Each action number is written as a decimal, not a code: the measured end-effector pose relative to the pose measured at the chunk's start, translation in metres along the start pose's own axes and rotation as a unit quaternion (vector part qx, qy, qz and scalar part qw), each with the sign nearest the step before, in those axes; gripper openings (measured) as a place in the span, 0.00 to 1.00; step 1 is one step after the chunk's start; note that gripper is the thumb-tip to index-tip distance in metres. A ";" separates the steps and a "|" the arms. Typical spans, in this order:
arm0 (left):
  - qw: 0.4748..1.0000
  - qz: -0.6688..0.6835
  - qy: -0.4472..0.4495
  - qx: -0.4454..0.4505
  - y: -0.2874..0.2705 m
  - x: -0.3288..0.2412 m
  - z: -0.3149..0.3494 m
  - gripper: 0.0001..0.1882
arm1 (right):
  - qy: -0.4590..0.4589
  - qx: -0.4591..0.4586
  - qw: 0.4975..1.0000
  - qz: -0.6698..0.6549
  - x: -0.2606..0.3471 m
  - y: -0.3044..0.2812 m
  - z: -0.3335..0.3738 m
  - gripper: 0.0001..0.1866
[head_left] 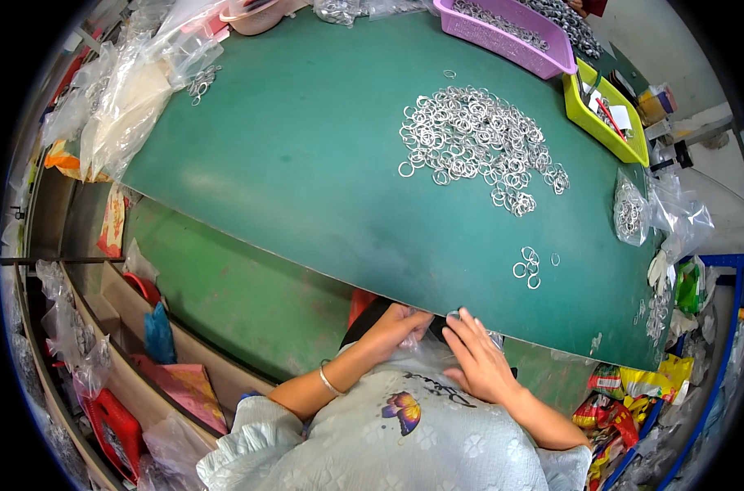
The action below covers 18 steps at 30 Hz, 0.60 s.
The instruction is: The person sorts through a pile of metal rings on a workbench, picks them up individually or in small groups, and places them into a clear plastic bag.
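Observation:
My left hand is closed at the near edge of the green table, pinching a clear plastic bag that hangs in front of my lap. Beside it my right hand has its fingers stretched out, their tips at the table edge and the palm next to the bag. The bag's contents are mostly hidden by my hands. A wide pile of silver metal rings lies farther back on the tabletop. Several loose rings lie nearer, to the right of my right hand.
A purple basket and a yellow-green basket stand at the back right. A bag of rings sits at the right edge. Plastic bags cover the far left corner. Left of me are open compartments with bags inside.

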State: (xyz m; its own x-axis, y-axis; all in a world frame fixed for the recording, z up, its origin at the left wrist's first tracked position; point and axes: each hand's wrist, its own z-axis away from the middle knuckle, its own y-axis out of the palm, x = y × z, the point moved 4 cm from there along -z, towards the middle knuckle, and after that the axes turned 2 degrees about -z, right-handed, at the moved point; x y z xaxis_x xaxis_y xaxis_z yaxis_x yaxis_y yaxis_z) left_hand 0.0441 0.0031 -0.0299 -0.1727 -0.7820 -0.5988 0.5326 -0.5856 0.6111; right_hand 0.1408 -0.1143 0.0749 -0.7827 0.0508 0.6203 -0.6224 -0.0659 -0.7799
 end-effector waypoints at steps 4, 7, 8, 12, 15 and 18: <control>1.000 -0.010 -0.003 0.003 -0.001 0.001 -0.001 0.05 | -0.061 -0.021 0.998 -0.008 0.000 0.009 0.013 0.32; 0.999 -0.024 -0.037 0.001 -0.006 0.003 -0.002 0.05 | -0.083 -0.045 0.995 -0.010 -0.001 -0.001 0.004 0.23; 0.999 -0.025 -0.026 -0.004 -0.006 0.004 -0.001 0.06 | -0.074 -0.069 0.995 -0.027 -0.007 -0.008 -0.003 0.23; 0.999 -0.037 0.016 -0.007 0.000 0.000 -0.002 0.08 | -0.089 -0.227 0.970 0.025 -0.025 -0.059 -0.080 0.22; 0.999 -0.042 0.004 0.000 -0.007 0.010 -0.006 0.09 | -0.036 -0.255 0.960 0.110 -0.040 -0.082 -0.152 0.28; 0.999 -0.037 -0.008 0.004 -0.010 0.014 -0.007 0.09 | 0.021 -0.206 0.963 0.175 -0.062 -0.065 -0.174 0.28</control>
State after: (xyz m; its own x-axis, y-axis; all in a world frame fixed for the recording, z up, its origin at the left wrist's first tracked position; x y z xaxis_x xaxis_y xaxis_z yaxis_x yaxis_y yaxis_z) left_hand 0.0419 -0.0007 -0.0476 -0.2250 -0.7395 -0.6345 0.5105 -0.6441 0.5697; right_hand 0.2291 0.0605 0.0724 -0.9386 0.1383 0.3160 -0.2611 0.3139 -0.9129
